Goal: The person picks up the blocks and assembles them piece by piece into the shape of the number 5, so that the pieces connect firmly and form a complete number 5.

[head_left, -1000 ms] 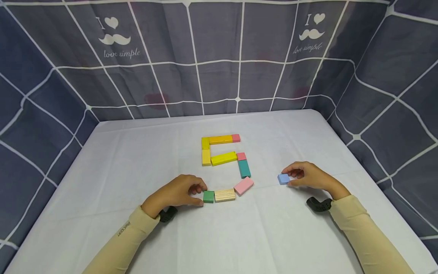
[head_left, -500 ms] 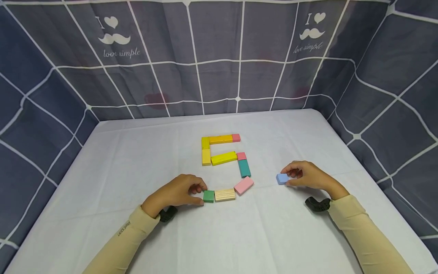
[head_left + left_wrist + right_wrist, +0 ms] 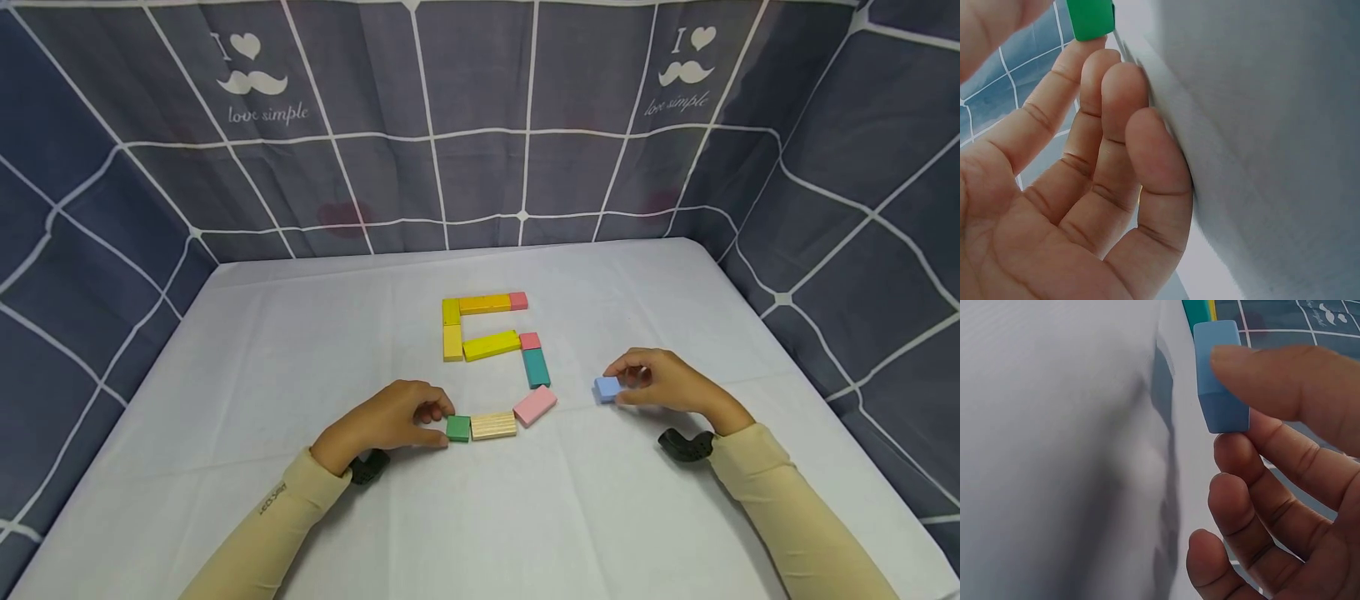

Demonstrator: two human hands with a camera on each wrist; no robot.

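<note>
My left hand (image 3: 390, 418) pinches a green block (image 3: 458, 428) by its left end, thumb at the front and index finger at the back. That block also shows at the top of the left wrist view, above the index fingertip (image 3: 1092, 47). Right of it lies a ridged wooden block (image 3: 493, 426), then a pink block (image 3: 536, 407) set at a slant. Between thumb and index finger, my right hand (image 3: 663, 383) holds a light blue block (image 3: 607, 389), just off the white cloth in the right wrist view, where its shadow falls beside it.
Yellow blocks (image 3: 491, 345), small pink blocks (image 3: 518, 301) and a teal block (image 3: 536, 367) continue the line into a shape like a 5. White cloth (image 3: 262, 350) covers the table. Dark checked curtains (image 3: 480, 108) enclose the back and sides.
My right hand has carried the light blue block a short way left, toward the row of blocks. The left hand and the laid blocks have stayed in place.
</note>
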